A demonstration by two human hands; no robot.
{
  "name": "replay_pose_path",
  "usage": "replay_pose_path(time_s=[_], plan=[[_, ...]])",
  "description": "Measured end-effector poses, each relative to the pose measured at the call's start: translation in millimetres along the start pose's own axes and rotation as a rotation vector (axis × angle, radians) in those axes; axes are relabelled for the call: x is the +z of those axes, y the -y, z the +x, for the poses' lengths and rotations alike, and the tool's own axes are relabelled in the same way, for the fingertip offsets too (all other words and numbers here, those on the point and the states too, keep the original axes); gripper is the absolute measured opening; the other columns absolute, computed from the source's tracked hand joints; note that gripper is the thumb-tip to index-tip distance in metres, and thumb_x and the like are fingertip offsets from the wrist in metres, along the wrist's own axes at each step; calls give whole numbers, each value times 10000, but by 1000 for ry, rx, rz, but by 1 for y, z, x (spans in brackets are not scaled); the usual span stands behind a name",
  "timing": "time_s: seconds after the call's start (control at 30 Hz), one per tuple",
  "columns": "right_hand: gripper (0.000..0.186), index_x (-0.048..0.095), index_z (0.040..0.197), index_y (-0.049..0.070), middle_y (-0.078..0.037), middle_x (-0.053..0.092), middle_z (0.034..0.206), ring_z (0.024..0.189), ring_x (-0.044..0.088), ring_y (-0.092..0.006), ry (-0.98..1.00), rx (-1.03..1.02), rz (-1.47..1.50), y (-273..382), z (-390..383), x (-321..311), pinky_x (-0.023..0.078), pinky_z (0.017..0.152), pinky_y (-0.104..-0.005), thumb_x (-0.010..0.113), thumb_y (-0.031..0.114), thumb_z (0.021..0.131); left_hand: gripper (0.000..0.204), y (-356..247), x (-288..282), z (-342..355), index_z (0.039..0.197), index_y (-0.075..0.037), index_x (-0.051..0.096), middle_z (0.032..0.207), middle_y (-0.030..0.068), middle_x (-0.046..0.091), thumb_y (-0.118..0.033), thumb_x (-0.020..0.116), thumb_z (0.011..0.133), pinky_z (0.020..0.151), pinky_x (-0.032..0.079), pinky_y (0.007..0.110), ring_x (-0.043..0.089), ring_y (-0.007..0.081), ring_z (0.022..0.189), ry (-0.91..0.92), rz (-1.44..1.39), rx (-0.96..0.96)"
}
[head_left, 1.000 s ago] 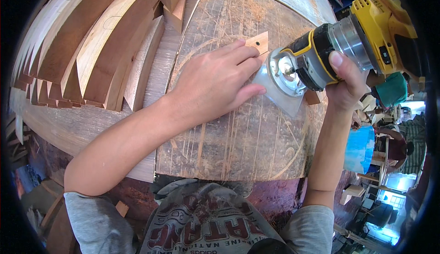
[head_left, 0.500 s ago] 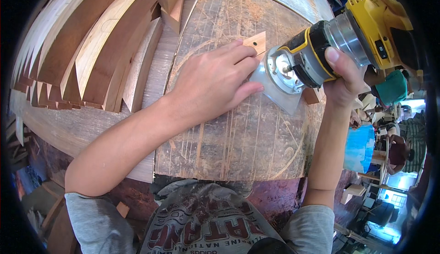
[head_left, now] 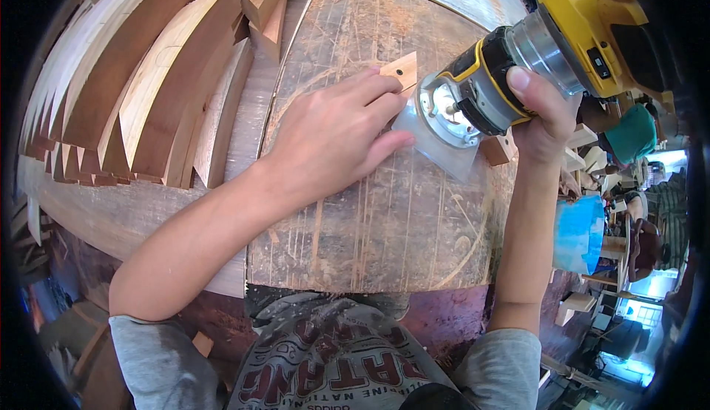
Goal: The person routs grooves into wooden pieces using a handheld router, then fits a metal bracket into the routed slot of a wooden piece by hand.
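Note:
My right hand [head_left: 543, 114] grips a yellow and black cordless trim router [head_left: 510, 62] by its silver and black body, thumb on top. The router is tilted, and its clear base plate [head_left: 436, 144] faces down and to the left. Bright light shines inside the round metal base, hiding the bit. My left hand [head_left: 333, 129] is curled over a light wooden piece [head_left: 401, 68] on the worn board, with the base plate beside its fingers. Only the piece's pointed end, with a dark hole or screw head, shows past the fingers; the rest is under my hand.
Curved wooden pieces [head_left: 166, 77] stand in rows at the left of the worn board [head_left: 355, 240]. A small wood block [head_left: 498, 150] sits behind the router base. Sawdust covers the far side. Beyond the right edge are a blue container [head_left: 578, 234] and other people.
A bright glow now fills the router's base, where a dark bit showed before. The view has shifted slightly; my left hand keeps its place on the wood and my right hand still grips the router.

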State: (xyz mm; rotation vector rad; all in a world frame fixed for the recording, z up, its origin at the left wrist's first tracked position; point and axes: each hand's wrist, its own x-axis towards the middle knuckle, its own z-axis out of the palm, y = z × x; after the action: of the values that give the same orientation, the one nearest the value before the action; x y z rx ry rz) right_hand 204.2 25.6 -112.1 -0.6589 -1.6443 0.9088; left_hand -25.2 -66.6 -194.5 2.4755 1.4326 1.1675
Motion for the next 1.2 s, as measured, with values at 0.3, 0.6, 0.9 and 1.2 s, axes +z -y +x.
replay_pose_path(time_s=[0.3,0.6,0.9,1.2], plan=[[482,626,1187,-25,-89,694,1027,895,684,-180,47,30,-76,2,-1,0,558,812,-316,751,91,735,378,0,2,0,1131,-36,692,1202,104,693,-305,765,876,893,572,417,676,314,1138,-11,13,-13],[399,673,1091,-20,-75,707,962,844,689,-175,-10,-27,-66,3,1,8,555,785,-311,776,82,719,343,-3,-2,6,1118,-35,681,1197,97,687,-254,768,869,850,571,420,684,332,1082,40,-21,-32],[441,672,1119,-21,-91,725,985,851,708,-189,-6,33,3,3,-1,0,569,786,-321,805,75,709,313,-7,0,9,1094,-33,693,1202,97,689,-239,769,870,833,577,417,697,341,1041,20,0,-12],[382,711,1051,1,-74,740,962,847,709,-165,5,49,-87,5,-2,-1,569,786,-317,842,108,709,313,-12,-3,12,1099,-19,689,1232,108,687,-226,770,878,859,579,421,691,341,1110,59,21,-30]])
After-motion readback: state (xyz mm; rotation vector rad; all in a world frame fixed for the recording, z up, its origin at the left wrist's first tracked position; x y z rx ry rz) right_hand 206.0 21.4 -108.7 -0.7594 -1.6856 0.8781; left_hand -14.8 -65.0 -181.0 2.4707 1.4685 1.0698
